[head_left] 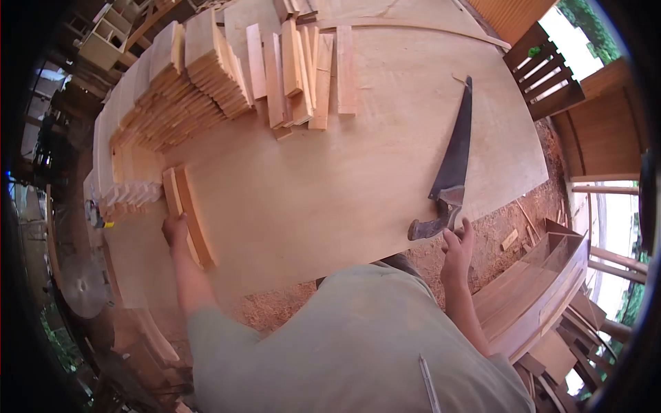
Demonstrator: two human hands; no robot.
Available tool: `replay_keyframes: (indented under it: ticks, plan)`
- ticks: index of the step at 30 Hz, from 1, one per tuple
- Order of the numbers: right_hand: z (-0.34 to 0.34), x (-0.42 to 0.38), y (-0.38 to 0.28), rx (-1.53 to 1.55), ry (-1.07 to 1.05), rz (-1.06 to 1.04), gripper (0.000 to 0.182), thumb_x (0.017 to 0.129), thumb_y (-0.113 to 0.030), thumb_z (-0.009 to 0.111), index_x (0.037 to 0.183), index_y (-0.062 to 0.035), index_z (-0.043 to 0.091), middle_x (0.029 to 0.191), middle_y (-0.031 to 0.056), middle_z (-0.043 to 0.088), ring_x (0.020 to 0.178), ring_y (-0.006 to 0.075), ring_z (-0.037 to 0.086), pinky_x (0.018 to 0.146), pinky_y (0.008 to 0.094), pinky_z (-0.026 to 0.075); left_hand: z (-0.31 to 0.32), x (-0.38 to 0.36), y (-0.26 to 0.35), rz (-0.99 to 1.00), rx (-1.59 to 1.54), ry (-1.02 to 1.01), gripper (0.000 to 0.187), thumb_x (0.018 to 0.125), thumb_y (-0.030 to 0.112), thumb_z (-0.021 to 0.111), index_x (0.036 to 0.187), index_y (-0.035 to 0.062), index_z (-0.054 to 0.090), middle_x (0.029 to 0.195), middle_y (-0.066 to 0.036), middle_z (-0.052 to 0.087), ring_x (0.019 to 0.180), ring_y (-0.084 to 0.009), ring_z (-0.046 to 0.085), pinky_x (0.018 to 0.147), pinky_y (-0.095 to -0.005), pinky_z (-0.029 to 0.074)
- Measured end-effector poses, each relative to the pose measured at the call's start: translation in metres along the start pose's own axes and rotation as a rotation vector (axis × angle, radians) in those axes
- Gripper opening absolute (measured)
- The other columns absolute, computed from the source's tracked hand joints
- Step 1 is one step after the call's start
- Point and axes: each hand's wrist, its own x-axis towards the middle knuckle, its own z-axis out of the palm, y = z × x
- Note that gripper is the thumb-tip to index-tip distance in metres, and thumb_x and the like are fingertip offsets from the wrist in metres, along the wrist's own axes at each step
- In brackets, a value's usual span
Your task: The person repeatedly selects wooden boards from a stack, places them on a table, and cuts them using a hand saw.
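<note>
My left hand [175,230] grips the near end of a short wooden board [171,191], its thumb on top. Right against that board lies a second, longer wooden board [193,219], angled across the plywood sheet [296,199]. On the right, a handsaw [454,141] rests flat, its dark blade pointing away from me and its worn handle [430,226] toward me. Just beside the handle, past the sheet's near edge, my right hand [458,249] is held up with fingers apart and nothing between them.
Stacked boards [186,89] fill the far left of the sheet, with loose wooden pieces [296,76] beside them. A long thin strip [420,29] lies along the back. At right, a wooden cabinet frame [527,289] stands over sawdust-covered ground [506,224].
</note>
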Motion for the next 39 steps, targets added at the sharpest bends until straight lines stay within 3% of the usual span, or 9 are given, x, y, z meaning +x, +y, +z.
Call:
replay_keyframes:
  ticks: [3, 6, 10, 13, 19, 24, 29, 31, 39]
  plan:
    - [0.004, -0.031, -0.089, 0.626, -1.039, 0.094, 0.048, 0.088, 0.001, 0.057, 0.135, 0.0, 0.054, 0.099, 0.0056, 0.06, 0.092, 0.0135, 0.056, 0.083, 0.03, 0.046, 0.009, 0.014, -0.009, 0.002, -0.024, 0.001, 0.041, 0.087, 0.031, 0.072, 0.107, -0.0045, 0.069, 0.11, -0.025, 0.07, 0.105, -0.0398, 0.066, 0.091, -0.044, 0.051]
    - [0.022, -0.062, -0.181, 0.64, -1.744, -0.527, 0.048, 0.083, 0.007, 0.054, 0.131, 0.0038, 0.056, 0.102, 0.0122, 0.058, 0.091, 0.0224, 0.057, 0.081, 0.0318, 0.045, -0.024, -0.05, 0.099, -0.201, 0.236, 0.274, 0.038, 0.09, 0.032, 0.07, 0.102, -0.0039, 0.071, 0.097, -0.025, 0.071, 0.092, -0.0369, 0.069, 0.082, -0.0447, 0.053]
    - [0.074, -0.107, -0.211, 1.247, -1.97, -0.993, 0.025, 0.095, -0.005, 0.047, 0.107, -0.0113, 0.068, 0.104, 0.014, 0.06, 0.091, 0.0279, 0.058, 0.083, 0.0369, 0.041, 0.047, -0.058, 0.167, 0.502, -0.178, 0.272, 0.041, 0.096, 0.035, 0.065, 0.081, -0.0031, 0.069, 0.07, -0.02, 0.065, 0.066, -0.0314, 0.066, 0.064, -0.0428, 0.05]
    - [0.087, -0.12, -0.225, 1.673, -2.047, -0.787, 0.025, 0.096, -0.006, 0.047, 0.103, -0.0114, 0.071, 0.096, 0.0117, 0.059, 0.091, 0.0277, 0.057, 0.079, 0.0356, 0.044, 0.072, -0.164, 0.292, 0.824, -0.592, -0.073, 0.048, 0.103, 0.034, 0.053, 0.074, -0.0029, 0.064, 0.065, -0.016, 0.063, 0.06, -0.0283, 0.062, 0.061, -0.0384, 0.048]
    - [0.041, -0.082, -0.222, 0.91, -1.784, -1.063, 0.004, 0.089, 0.001, 0.062, 0.087, -0.0003, 0.058, 0.092, 0.0147, 0.056, 0.077, 0.0268, 0.056, 0.067, 0.0366, 0.045, 0.197, -0.173, 0.44, 0.829, -0.23, -0.202, 0.054, 0.1, 0.043, 0.046, 0.104, -0.0053, 0.069, 0.128, -0.026, 0.055, 0.113, -0.0414, 0.055, 0.097, -0.0456, 0.046]
    - [0.016, 0.019, -0.119, 0.004, -0.716, -0.493, 0.011, 0.091, -0.004, 0.067, 0.087, 0.0014, 0.059, 0.087, 0.007, 0.06, 0.08, 0.015, 0.057, 0.073, 0.0298, 0.046, 0.182, -0.189, 0.469, 0.394, -0.402, -0.317, 0.05, 0.093, 0.027, 0.051, 0.128, -0.0079, 0.056, 0.148, -0.024, 0.037, 0.131, -0.0421, 0.042, 0.107, -0.0477, 0.041]
    - [-0.044, 0.126, 0.091, -0.19, -0.013, -0.089, 0.056, 0.093, -0.034, 0.068, 0.126, 0.0075, 0.05, 0.104, 0.0099, 0.054, 0.085, 0.0177, 0.054, 0.069, 0.0313, 0.047, 0.134, -0.235, 0.424, 0.642, 0.09, -0.537, 0.048, 0.086, 0.016, 0.057, 0.129, -0.005, 0.059, 0.149, -0.029, 0.035, 0.13, -0.0415, 0.047, 0.105, -0.0444, 0.046]
    - [-0.055, 0.113, 0.08, -0.187, -0.127, 0.323, 0.066, 0.084, -0.049, 0.072, 0.13, -0.0082, 0.048, 0.114, 0.003, 0.051, 0.081, 0.0177, 0.044, 0.065, 0.037, 0.04, 0.124, -0.261, 0.38, 0.63, 0.034, -0.643, 0.045, 0.081, 0.012, 0.065, 0.123, -0.0055, 0.063, 0.14, -0.028, 0.041, 0.128, -0.0392, 0.049, 0.099, -0.0431, 0.05]
    - [0.001, 0.097, 0.08, 0.08, -0.152, 0.491, 0.048, 0.087, -0.046, 0.072, 0.118, -0.0125, 0.059, 0.104, 0.0021, 0.059, 0.092, 0.0184, 0.049, 0.077, 0.0366, 0.043, 0.097, -0.24, 0.206, 0.517, 0.071, -0.236, 0.033, 0.077, 0.017, 0.068, 0.106, 0.0004, 0.069, 0.126, -0.017, 0.053, 0.12, -0.0336, 0.05, 0.101, -0.0507, 0.042]
